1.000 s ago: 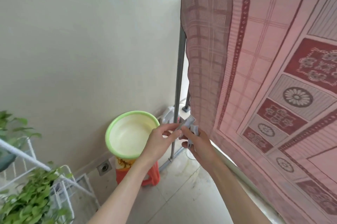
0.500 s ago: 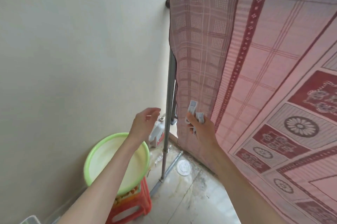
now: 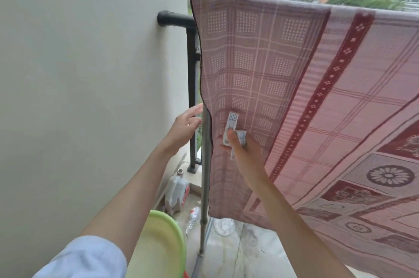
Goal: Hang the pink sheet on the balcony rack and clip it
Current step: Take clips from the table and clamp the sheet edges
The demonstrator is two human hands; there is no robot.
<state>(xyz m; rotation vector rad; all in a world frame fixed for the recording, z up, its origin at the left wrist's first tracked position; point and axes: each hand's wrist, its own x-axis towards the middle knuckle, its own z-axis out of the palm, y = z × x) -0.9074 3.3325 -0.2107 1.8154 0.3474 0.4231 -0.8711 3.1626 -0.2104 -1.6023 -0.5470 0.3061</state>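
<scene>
The pink sheet (image 3: 294, 87), patterned with dark red bands and flower squares, hangs draped over the top of the rack and fills the right side of the view. The rack's grey upright pole (image 3: 205, 164) shows just left of the sheet's left edge. My right hand (image 3: 243, 153) is raised in front of the sheet's lower left part and grips two white clips (image 3: 232, 130), one pointing up. My left hand (image 3: 186, 127) is open with fingers spread, its fingertips close to the pole and the sheet's edge, holding nothing.
A cream wall (image 3: 90, 73) closes the left side. A black balcony railing (image 3: 192, 73) stands behind the pole. Below sit a green basin (image 3: 158, 243), a white plastic jug (image 3: 175, 191) and a small bottle (image 3: 192, 218) on the tiled floor.
Both hands have risen from waist height. They came apart: the right one kept the clips and moved up against the sheet, the left one opened and reached toward the pole.
</scene>
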